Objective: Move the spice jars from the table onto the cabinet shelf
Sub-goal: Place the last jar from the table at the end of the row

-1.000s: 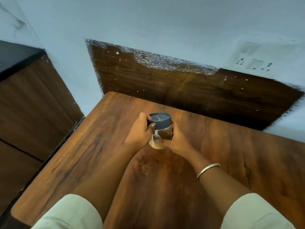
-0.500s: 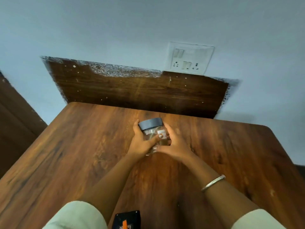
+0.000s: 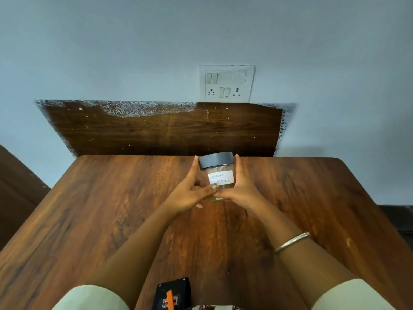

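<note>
The left hand [image 3: 190, 193] held the jar [image 3: 218, 175] from its left side. Its fingers ran up the glass toward the lid [image 3: 215, 160], and its thumb lay across the lower front just under the label [image 3: 221, 178]. The right hand [image 3: 242, 189] cupped the opposite side in much the same way, fingers up along the glass to the lid's edge. The two hands closed on the jar between them, neither one wide open.

The jar stood upright near the far middle of the table [image 3: 89, 209], with its long axis vertical and its grey lid on top. Its white label faced the camera (the handwriting appeared to read "garam masala"). A layer of pale powder showed low inside the glass.

Both palms and the left thumb covered the bottom of the jar, so it could not be told whether the base touched the wood or sat just above it. The fingers behind the jar were out of sight.

A metal bangle [image 3: 291, 242] circled the right forearm. A black device [image 3: 172, 294] with an orange strip was cut off at the bottom edge between the pale sleeves [image 3: 89, 298]. On the wall behind were a dark wood panel [image 3: 156, 130] and a switch plate [image 3: 226, 83].
</note>
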A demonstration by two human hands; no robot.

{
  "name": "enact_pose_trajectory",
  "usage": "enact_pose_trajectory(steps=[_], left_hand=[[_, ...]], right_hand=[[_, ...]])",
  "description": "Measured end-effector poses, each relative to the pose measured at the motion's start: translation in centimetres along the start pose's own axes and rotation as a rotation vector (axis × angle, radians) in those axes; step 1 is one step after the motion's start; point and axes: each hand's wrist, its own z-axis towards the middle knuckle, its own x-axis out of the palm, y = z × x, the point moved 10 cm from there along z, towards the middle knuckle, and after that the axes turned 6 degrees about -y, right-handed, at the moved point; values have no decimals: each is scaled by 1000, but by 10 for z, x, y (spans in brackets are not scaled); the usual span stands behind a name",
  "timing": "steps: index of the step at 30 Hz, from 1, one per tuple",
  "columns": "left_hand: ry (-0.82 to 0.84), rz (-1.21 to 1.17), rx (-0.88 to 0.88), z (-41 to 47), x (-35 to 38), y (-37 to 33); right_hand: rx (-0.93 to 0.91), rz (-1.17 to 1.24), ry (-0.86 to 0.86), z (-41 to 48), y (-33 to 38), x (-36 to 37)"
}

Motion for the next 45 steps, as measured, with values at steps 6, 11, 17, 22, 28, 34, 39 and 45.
enact_pose_trajectory(steps=[6, 11, 17, 22, 28, 34, 39, 45], left_hand=[[47, 51, -5, -3, 0, -9], [19, 91, 11, -4, -5, -15], [-6, 228, 168, -2, -3, -48], [12, 378, 279, -1, 6, -81], [-81, 613, 481, 7, 12, -134], [-177, 734, 628, 22, 12, -215], [-249, 736, 743, 31, 17, -291], [-361, 834, 851, 46, 29, -373]], right_hand=[[45, 29, 139, -6, 4, 1], [66, 43, 184, -14, 10, -4], [-42, -280, 84, -14, 31, -25], [-108, -376, 21, -16, 53, -44], [-238, -442, -52, -14, 92, -74], [-364, -485, -198, -20, 156, -129], [-473, -512, -312, -25, 214, -180], [-557, -565, -411, -30, 270, -242]])
